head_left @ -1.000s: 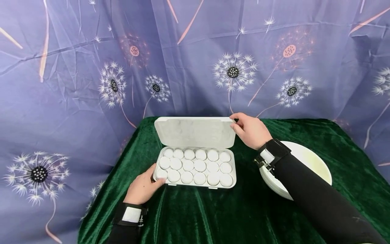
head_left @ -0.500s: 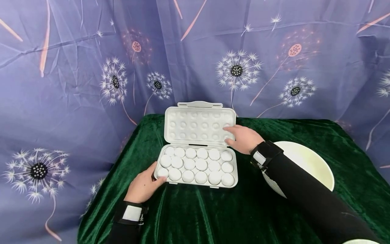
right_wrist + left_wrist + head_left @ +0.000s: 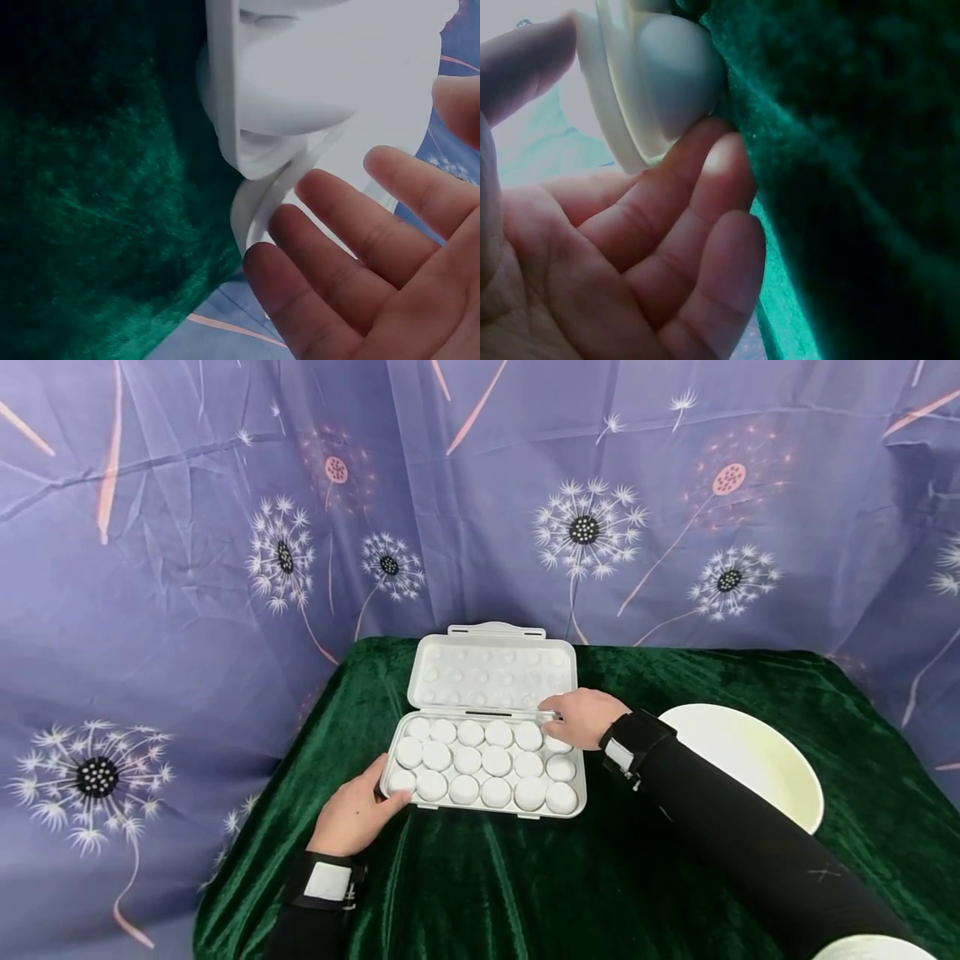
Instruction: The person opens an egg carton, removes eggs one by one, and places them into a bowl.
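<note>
A white plastic egg box (image 3: 467, 808) lies on the green cloth in the head view, with rows of white eggs (image 3: 497, 761) filling its base. Its lid (image 3: 491, 670) leans back behind the base, dimpled inner side facing up. My left hand (image 3: 351, 817) grips the box's near left corner. In the left wrist view, the thumb is on the rim and the fingers (image 3: 656, 210) curl beneath. My right hand (image 3: 587, 717) is over the far right corner, near the hinge. Its fingers (image 3: 352, 225) are spread and only slightly bent in the right wrist view, holding nothing.
A large white bowl (image 3: 757, 768) stands on the right, partly behind my right arm. Part of another white rim (image 3: 870, 948) shows at the bottom right edge. Green velvet (image 3: 600, 877) covers the table, and a purple dandelion-print curtain (image 3: 480, 527) hangs behind.
The lid has swung back and down, away from me. My right hand has let go of its edge and come down toward the hinge. My left hand keeps its grip on the corner.
</note>
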Action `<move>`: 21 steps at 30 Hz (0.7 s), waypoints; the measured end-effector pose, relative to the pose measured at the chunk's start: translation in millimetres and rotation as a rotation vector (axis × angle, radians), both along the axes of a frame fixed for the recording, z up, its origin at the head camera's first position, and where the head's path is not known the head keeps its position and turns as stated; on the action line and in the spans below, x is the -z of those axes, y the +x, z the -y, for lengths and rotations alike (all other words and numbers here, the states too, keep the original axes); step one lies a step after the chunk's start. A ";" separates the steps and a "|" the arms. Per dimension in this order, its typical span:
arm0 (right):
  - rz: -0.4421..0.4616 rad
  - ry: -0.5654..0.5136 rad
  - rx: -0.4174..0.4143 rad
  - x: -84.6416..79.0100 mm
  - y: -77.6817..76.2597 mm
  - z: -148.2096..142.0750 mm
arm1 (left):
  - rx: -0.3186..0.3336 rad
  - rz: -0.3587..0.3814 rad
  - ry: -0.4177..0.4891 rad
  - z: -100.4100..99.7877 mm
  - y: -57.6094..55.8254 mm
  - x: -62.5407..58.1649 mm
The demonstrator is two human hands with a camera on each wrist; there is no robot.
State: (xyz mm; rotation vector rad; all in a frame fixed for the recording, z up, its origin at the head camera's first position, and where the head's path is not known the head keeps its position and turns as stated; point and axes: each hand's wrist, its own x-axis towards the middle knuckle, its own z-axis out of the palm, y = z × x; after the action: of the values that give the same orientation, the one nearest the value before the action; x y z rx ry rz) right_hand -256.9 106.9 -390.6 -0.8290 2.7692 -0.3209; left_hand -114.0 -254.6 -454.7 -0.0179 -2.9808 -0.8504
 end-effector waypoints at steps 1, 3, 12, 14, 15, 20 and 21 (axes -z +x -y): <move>0.006 -0.005 0.001 0.1 0.6 -0.5 | -0.001 -0.002 0.000 -0.3 0.4 -0.4; 0.027 -0.011 0.001 0.7 0.9 -1.2 | -0.001 -0.007 0.002 -0.7 0.8 -1.2; 0.035 -0.050 -0.014 1.4 6.6 -6.4 | 0.010 -0.023 -0.063 -2.9 -3.7 -4.7; 0.010 -0.056 -0.027 1.9 10.8 -7.8 | 0.012 -0.020 -0.089 -3.3 -5.0 -5.9; -0.003 -0.061 -0.031 2.2 13.2 -8.3 | 0.014 -0.025 -0.096 -3.5 -5.8 -7.1; -0.069 -0.088 -0.041 2.3 23.2 -9.0 | 0.033 -0.082 -0.121 -6.7 -13.9 -17.6; -0.081 -0.093 -0.045 1.5 25.4 -8.9 | 0.038 -0.095 -0.127 -7.9 -16.0 -20.7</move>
State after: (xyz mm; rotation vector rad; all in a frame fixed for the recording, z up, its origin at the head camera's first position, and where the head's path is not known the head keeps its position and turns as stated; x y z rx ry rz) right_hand -231.5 115.8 -392.0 -0.9460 2.8236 -0.4202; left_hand -130.1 -246.7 -433.9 -0.1154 -2.9484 -0.6432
